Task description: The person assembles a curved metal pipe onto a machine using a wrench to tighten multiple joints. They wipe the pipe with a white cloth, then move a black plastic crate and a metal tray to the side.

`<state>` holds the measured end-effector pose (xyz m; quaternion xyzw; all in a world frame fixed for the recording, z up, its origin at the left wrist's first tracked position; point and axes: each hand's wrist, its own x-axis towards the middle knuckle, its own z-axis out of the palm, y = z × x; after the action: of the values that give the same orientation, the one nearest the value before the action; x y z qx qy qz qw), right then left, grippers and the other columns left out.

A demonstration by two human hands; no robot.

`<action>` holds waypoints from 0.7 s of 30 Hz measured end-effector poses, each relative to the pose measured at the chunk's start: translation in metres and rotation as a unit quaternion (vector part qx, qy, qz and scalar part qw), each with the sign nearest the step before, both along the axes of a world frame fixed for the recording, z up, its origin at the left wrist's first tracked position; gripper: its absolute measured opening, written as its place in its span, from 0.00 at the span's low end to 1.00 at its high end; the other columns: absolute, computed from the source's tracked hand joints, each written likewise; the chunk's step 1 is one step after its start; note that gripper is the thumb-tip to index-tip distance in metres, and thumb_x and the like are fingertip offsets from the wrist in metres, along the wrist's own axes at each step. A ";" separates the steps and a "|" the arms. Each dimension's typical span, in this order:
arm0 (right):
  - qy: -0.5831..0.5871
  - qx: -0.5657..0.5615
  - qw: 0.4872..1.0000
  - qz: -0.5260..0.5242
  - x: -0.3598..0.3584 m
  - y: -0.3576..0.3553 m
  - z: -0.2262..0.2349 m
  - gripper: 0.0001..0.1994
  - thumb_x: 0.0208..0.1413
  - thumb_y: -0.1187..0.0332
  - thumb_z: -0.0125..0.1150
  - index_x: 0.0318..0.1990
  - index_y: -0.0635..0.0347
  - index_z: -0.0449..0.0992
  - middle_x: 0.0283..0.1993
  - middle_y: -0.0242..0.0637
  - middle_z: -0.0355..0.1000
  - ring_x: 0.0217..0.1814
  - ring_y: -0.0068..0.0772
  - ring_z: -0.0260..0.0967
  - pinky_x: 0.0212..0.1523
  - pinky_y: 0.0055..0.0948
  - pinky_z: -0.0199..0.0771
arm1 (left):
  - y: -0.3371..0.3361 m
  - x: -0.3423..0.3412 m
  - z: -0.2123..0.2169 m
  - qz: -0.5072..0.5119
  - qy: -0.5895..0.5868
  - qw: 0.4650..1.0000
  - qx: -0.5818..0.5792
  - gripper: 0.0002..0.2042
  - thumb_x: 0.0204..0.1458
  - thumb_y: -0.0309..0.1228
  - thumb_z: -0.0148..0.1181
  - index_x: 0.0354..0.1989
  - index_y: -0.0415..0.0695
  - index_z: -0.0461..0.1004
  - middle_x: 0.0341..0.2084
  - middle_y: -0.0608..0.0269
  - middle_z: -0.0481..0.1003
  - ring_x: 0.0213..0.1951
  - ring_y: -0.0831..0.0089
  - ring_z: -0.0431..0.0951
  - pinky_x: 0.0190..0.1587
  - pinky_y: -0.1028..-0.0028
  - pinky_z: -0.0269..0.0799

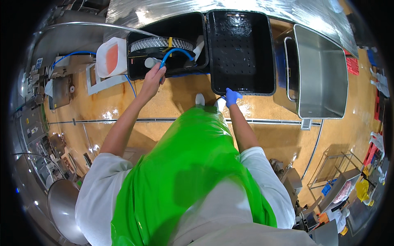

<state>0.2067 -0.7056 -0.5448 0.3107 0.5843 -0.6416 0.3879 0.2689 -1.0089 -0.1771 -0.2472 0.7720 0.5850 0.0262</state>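
My bare left hand (153, 81) is closed around a blue hose (177, 50) with a grey, round-ended nozzle (151, 62) at its top. The hose curves over the left black crate (206, 37), in which stands a dark round part with a ridged metal rim (158, 43). A blue glove covers my right hand (232, 97), closed at the near rim of the right black crate (246, 91). That crate has a perforated, wet-looking bottom, and nothing lies in it.
Right of the crates stands a deep steel tub cart (323, 78) with a push handle. A white tub (111, 57) with pinkish content is on the left. Behind runs a steel surface (184, 10). A drain channel (262, 121) crosses the wet floor. People work at far right.
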 end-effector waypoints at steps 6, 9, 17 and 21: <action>-0.054 -0.036 0.997 0.042 -0.001 0.060 0.097 0.38 0.53 0.50 0.60 0.62 0.60 0.47 0.58 0.55 0.58 0.51 0.46 0.67 0.42 0.41 0.77 | -0.045 -0.061 0.020 -0.018 0.028 0.996 -0.080 0.13 0.59 0.40 0.45 0.31 0.41 0.65 0.17 0.65 0.64 0.19 0.78 0.65 0.24 0.77 0.61; -0.019 0.019 0.999 0.024 0.006 0.112 0.101 0.37 0.54 0.55 0.60 0.61 0.59 0.43 0.52 0.51 0.63 0.44 0.41 0.71 0.37 0.39 0.77 | -0.084 -0.113 -0.009 -0.025 0.016 0.995 -0.098 0.15 0.58 0.41 0.46 0.33 0.40 0.68 0.20 0.62 0.67 0.21 0.74 0.68 0.25 0.73 0.64; 0.088 0.170 0.975 -0.110 0.032 0.186 0.130 0.24 0.55 0.64 0.58 0.50 0.51 0.48 0.40 0.45 0.67 0.28 0.35 0.70 0.22 0.34 0.73 | -0.225 -0.196 -0.156 -0.012 -0.158 0.876 -0.456 0.32 0.51 0.53 0.51 0.54 0.35 0.63 0.49 0.43 0.69 0.52 0.43 0.69 0.52 0.54 0.65; 0.053 0.169 0.966 -0.191 0.092 0.214 0.146 0.23 0.54 0.63 0.59 0.49 0.51 0.50 0.36 0.41 0.65 0.26 0.33 0.67 0.23 0.35 0.74 | -0.076 -0.233 -0.106 -0.037 -0.037 0.853 -0.519 0.35 0.48 0.55 0.56 0.54 0.36 0.63 0.47 0.40 0.69 0.53 0.45 0.66 0.54 0.55 0.62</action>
<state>0.2985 -0.4913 -0.3986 0.4429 0.6337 -0.6115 0.1684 0.0356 -1.0853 -0.2831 -0.2174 0.9705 0.0878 -0.0556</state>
